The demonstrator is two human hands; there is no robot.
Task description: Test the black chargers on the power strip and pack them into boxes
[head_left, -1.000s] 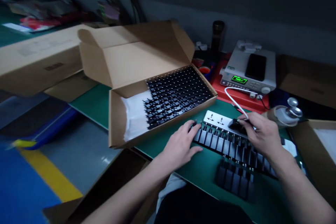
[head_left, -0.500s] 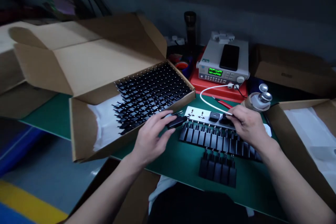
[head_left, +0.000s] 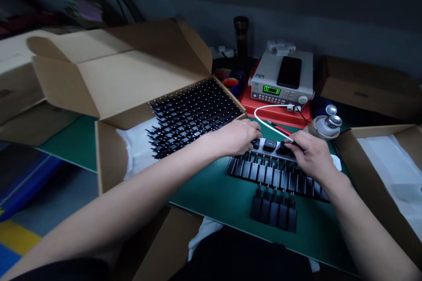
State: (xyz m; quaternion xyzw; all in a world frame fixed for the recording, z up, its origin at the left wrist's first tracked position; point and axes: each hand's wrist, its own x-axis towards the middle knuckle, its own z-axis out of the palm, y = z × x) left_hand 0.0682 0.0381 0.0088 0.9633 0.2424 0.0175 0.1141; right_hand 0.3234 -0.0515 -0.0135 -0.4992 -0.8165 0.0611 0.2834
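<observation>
My left hand [head_left: 240, 137] is closed over the left end of a white power strip [head_left: 262, 145], its fingers on a black plug adapter that the hand mostly hides. Just under the fingertips, a black adapter [head_left: 255, 143] shows at the strip. Another adapter [head_left: 270, 145] sits plugged in to its right. My right hand [head_left: 310, 151] pinches the end of a white cable [head_left: 272, 128] beside a further plugged-in adapter [head_left: 283, 147]. In front of the strip lies a row of black plug adapters [head_left: 265, 172], pins pointing away, with a shorter row [head_left: 273, 208] nearer me.
An open carton [head_left: 108, 145] at left holds many standing adapters [head_left: 194, 118]. Behind the strip, a test instrument [head_left: 283, 83] with a green display and a phone [head_left: 289, 71] rests on a red tray [head_left: 245, 101]. A pump bottle [head_left: 325, 126] and another open carton [head_left: 369, 158] stand right.
My left hand has moved right and away from me, carrying the black adapter to the strip's left end. The instrument's display reading has changed. My right hand stays on the cable.
</observation>
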